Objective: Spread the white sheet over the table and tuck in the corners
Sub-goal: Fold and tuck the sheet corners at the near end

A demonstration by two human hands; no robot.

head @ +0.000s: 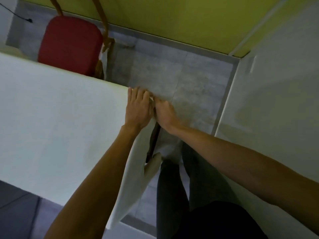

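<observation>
The white sheet [57, 121] covers the table top and hangs down over its right side. At the far right corner my left hand [138, 107] lies flat on the sheet, fingers together, pressing the cloth at the edge. My right hand [164, 112] sits just beside it, off the corner, its fingers curled around a fold of the sheet at the corner. A dark table leg [153, 144] shows below my hands, between the hanging cloth and a loose flap of sheet [152, 165].
A red padded chair [69, 45] with wooden legs stands beyond the table's far edge. Grey floor tiles [181, 80] lie to the right, bounded by a white wall [276, 100] and a yellow-green wall. My own legs in dark trousers [172, 195] stand close to the table's right side.
</observation>
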